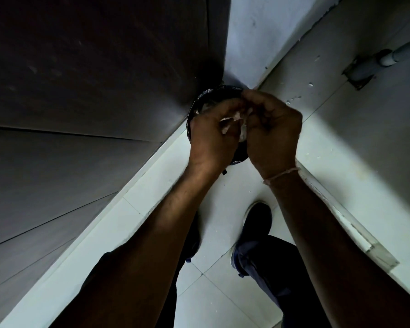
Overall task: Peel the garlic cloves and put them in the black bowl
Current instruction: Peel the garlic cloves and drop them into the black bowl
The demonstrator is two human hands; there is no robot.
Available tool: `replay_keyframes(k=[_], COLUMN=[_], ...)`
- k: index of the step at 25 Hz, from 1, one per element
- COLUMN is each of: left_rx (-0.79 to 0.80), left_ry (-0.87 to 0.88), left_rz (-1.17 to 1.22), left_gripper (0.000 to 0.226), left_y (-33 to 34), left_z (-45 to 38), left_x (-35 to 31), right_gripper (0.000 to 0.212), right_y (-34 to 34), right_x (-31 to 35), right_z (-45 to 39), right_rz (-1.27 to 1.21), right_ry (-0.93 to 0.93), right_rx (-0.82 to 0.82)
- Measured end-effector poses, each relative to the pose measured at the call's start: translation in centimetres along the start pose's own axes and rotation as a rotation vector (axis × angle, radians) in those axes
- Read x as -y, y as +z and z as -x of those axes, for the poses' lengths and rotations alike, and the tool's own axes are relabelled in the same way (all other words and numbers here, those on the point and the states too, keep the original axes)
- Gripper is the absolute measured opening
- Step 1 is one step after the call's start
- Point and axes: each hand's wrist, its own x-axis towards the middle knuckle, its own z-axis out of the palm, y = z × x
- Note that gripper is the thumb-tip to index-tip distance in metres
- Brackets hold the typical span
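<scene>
My left hand [212,136] and my right hand [273,133] are held together over a round black container [207,95] lined with a dark bag that stands on the floor in a corner. Between the fingertips of both hands is a garlic clove [232,120] with pale papery skin sticking out. Whitish peel scraps lie inside the container. Most of the container is hidden behind my hands. No black bowl can be made out apart from this container.
A dark wooden cabinet front [92,91] fills the left. A pale wall [258,31] and a grey pipe [388,58] are at the upper right. My dark shoes [257,223] stand on white floor tiles [213,301]. A raised white ledge [355,235] runs along the right.
</scene>
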Motion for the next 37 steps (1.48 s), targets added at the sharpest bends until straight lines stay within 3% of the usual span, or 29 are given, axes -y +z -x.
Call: replay_keyframes(k=[2, 4, 9, 13, 15, 19, 21, 22, 24, 26, 27, 30, 37], left_rx=[-0.023, -0.048, -0.110, -0.162, -0.189, -0.125, -0.074, -0.048, -0.001, 0.094, 0.147, 0.310, 0.761], left_ry=[-0.119, -0.237, -0.277, -0.273, -0.266, -0.172, -0.150, -0.138, -0.049, 0.063, 0.116, 0.342, 0.858], left_rz=[0.050, 0.282, 0.495, 0.349, 0.204, -0.085, -0.066, -0.078, -0.212, -0.253, -0.250, -0.297, -0.282], left_gripper=[0.031, 0.028, 0.016, 0.011, 0.026, 0.022, 0.016, 0.012, 0.028, 0.021, 0.010, 0.027, 0.046], left_y=[0.0, -0.5, -1.6, -3.9, -5.6, -9.5, -10.8, -11.7, -13.5, -15.4, -16.3, -17.2, -11.0], left_z=[-0.4, -0.5, 0.3, 2.1, 3.5, 6.8, 8.8, 9.8, 11.6, 13.5, 14.1, 16.1, 23.8], left_x=[0.4, 0.3, -4.4, -9.2, -12.0, -18.0, -22.1, -24.9, -30.0, -34.0, -35.9, -41.4, -52.2], right_gripper=[0.039, 0.044, 0.024, 0.021, 0.024, 0.016, 0.011, 0.021, 0.024, 0.014, 0.026, 0.048, 0.058], right_y=[-0.2, -0.1, -0.9, -3.1, -5.1, -8.9, -10.9, -12.0, -14.2, -16.4, -17.3, -20.7, -31.0], right_x=[0.4, -0.5, 0.4, 5.5, 8.8, 17.6, 22.1, 24.8, 30.1, 34.7, 36.5, 40.3, 44.5], right_z=[0.4, 1.4, 1.5, 3.4, 4.2, 6.1, 6.8, 7.3, 8.4, 10.8, 12.0, 15.7, 26.1], right_rz=[0.023, 0.157, 0.107, 0.101, 0.154, 0.191, 0.233, 0.277, 0.316, 0.295, 0.295, 0.376, 0.519], right_ry=[-0.111, -0.210, -0.027, 0.071, 0.113, 0.007, 0.020, 0.020, 0.011, -0.020, -0.036, -0.063, -0.029], right_rx=[0.013, 0.131, 0.095, 0.098, 0.073, 0.100, 0.034, -0.032, -0.144, -0.205, -0.218, -0.315, -0.696])
